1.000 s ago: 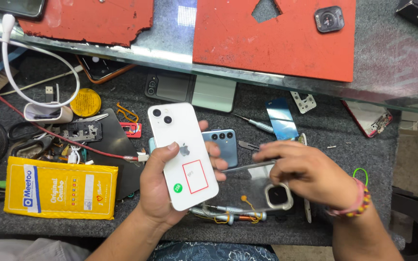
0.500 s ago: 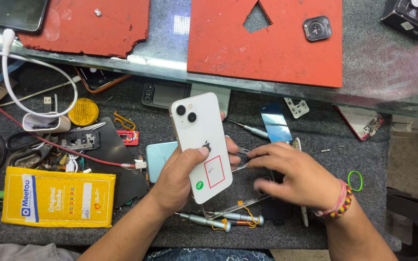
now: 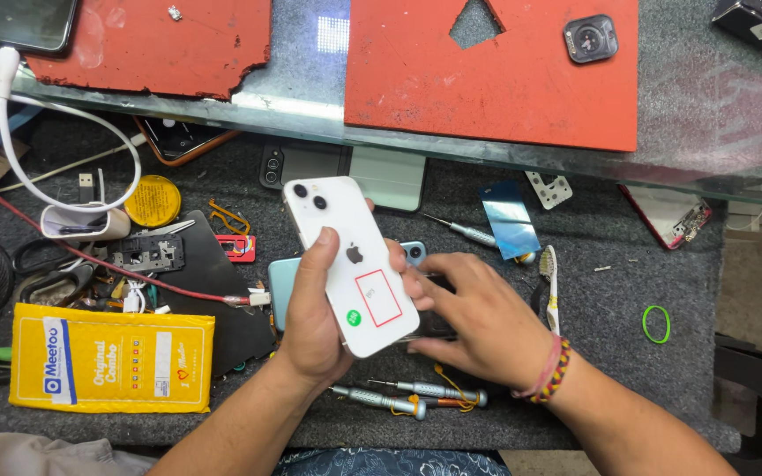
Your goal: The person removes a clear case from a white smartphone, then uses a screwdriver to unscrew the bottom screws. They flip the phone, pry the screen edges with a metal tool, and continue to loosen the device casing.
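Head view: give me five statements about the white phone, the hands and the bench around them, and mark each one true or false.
1. The left hand holds the white phone with its back facing the camera. True.
2. The right hand rests far from the phone, near the green rubber band. False: its fingers are at the phone's right edge; the band lies apart to the right.
3. Small screwdrivers lie on the mat below the hands. True.
4. The yellow package lies to the right of both hands. False: it lies to their left.
5. A white cable loops on the left of the bench. True.
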